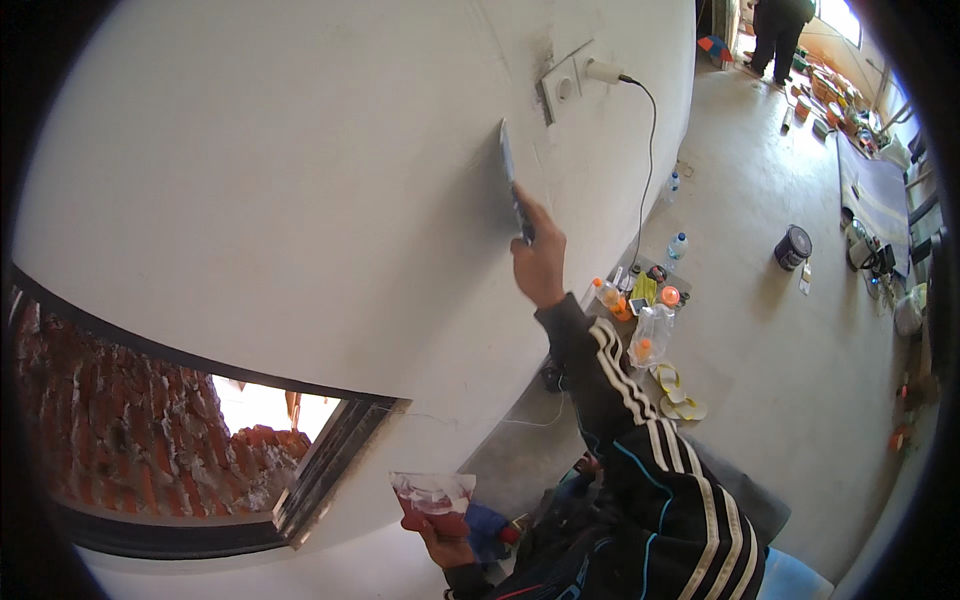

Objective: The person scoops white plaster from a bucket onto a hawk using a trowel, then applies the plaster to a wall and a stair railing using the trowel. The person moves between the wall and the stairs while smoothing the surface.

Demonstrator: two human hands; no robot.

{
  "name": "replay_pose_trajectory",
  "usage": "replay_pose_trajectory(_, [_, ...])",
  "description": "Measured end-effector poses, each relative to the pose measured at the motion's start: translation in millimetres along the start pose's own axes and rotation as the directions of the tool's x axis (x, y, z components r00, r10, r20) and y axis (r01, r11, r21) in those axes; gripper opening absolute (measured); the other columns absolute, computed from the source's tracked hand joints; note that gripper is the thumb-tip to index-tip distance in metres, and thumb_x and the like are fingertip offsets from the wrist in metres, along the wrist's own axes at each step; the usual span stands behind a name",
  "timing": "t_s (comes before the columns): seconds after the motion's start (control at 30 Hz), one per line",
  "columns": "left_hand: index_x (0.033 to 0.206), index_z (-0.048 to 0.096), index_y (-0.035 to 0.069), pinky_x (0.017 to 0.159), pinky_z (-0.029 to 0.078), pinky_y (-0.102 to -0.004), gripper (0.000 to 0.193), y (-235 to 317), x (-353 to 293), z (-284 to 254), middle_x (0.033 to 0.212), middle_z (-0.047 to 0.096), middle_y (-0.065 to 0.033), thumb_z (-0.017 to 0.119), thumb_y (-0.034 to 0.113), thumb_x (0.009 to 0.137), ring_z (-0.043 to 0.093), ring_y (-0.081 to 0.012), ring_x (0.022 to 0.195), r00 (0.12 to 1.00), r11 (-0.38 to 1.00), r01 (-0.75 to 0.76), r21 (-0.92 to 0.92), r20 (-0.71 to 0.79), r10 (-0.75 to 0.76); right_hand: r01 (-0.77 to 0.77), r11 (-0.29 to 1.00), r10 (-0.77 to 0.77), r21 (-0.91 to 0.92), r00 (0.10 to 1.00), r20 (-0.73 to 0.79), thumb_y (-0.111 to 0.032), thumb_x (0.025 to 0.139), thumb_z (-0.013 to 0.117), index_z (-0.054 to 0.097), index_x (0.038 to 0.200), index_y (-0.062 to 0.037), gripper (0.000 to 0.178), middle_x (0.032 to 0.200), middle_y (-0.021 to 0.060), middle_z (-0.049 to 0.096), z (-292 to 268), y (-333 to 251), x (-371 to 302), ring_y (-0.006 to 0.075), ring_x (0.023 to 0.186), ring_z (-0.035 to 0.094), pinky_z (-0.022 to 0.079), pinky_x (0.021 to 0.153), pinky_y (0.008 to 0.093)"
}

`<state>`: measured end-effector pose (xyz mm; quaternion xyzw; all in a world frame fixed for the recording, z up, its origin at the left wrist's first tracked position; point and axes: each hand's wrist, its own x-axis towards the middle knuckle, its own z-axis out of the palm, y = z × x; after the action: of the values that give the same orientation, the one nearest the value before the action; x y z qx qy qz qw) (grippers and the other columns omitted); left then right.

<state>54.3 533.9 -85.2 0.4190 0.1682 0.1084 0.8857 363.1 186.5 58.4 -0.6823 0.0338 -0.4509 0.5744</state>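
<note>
My right hand [541,258], arm stretched up, is closed round the handle of a wide putty knife [507,165]. Its thin blade is seen almost edge-on against the white wall [300,180], left of the socket. Low in the view, my left hand [446,548] grips a dark red, flared piece [438,512] smeared with white paste along its wider upper part. Whether that piece is a flat spreader or a shallow holder, I cannot tell.
A white wall socket [563,90] has a plug [603,71] with a dark cable hanging down. Bottles, a plastic bag [652,335] and yellow flip-flops [680,395] lie by the wall. A black bucket [793,247] stands on the floor. A person [778,35] stands far back. Lower left is a window opening [340,440].
</note>
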Motion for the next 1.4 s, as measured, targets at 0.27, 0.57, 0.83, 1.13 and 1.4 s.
replay_pose_trajectory(0.27, [0.145,0.022,0.02,0.061,0.044,-0.0312,0.067,-6.4,1.0,-25.1,0.111,0.053,-0.0081,0.056,0.034,0.09,0.05,-0.017,0.074,0.994,0.993,0.062,-0.1,-0.081,-0.07,0.007,0.993,-0.04,0.117,0.958,0.284,0.014,0.063,0.053,0.05,0.129,-0.0113,0.071,0.126,0.0196,0.051,22.2,-57.2,-114.8,0.0403,0.11,0.054,0.046,0.092,0.042])
replay_pose_trajectory(0.57, [0.146,0.019,0.021,0.102,0.037,-0.0486,0.072,14.2,10.8,23.7,0.143,0.034,-0.0094,0.06,0.033,0.087,0.037,-0.0304,0.128,0.998,1.0,-0.01,0.011,0.068,0.009,0.179,0.982,-0.17,0.068,0.979,-0.111,0.021,0.061,0.038,0.041,0.133,-0.0006,0.075,0.13,0.0278,0.043,17.4,-62.8,-16.4,0.0434,0.118,0.046,0.04,0.099,0.0437])
replay_pose_trajectory(0.83, [0.141,0.029,0.009,0.099,0.04,-0.0438,0.062,18.0,-4.1,17.2,0.138,0.042,-0.0126,0.054,0.032,0.09,0.045,-0.0305,0.122,0.994,0.993,-0.102,0.064,-0.033,0.104,0.147,0.98,-0.163,-0.135,0.98,-0.111,0.012,0.061,0.052,0.034,0.139,-0.0058,0.083,0.138,0.0307,0.03,103.5,-76.8,-10.9,0.0505,0.127,0.031,0.026,0.104,0.0579])
replay_pose_trajectory(1.13, [0.142,0.028,0.01,0.068,0.051,-0.0344,0.066,7.1,14.4,-1.9,0.117,0.055,-0.0107,0.058,0.035,0.089,0.058,-0.0219,0.089,0.998,0.997,-0.048,-0.065,-0.048,0.045,0.065,0.991,-0.106,0.121,0.923,0.369,0.014,0.056,0.049,0.041,0.134,-0.0062,0.081,0.14,0.0233,0.034,52.7,-92.7,-127.3,0.039,0.13,0.035,0.029,0.107,0.05])
replay_pose_trajectory(1.4, [0.141,0.031,0.01,0.095,0.043,-0.0472,0.062,2.5,3.6,-52.3,0.138,0.041,-0.0112,0.057,0.031,0.088,0.045,-0.0312,0.122,0.989,0.997,0.073,0.002,-0.128,-0.072,0.163,0.986,-0.163,0.043,0.987,-0.018,0.016,0.061,0.043,0.047,0.127,-0.0015,0.069,0.119,0.0244,0.056,-19.2,-26.1,46.4,0.0378,0.113,0.053,0.04,0.097,0.0375])
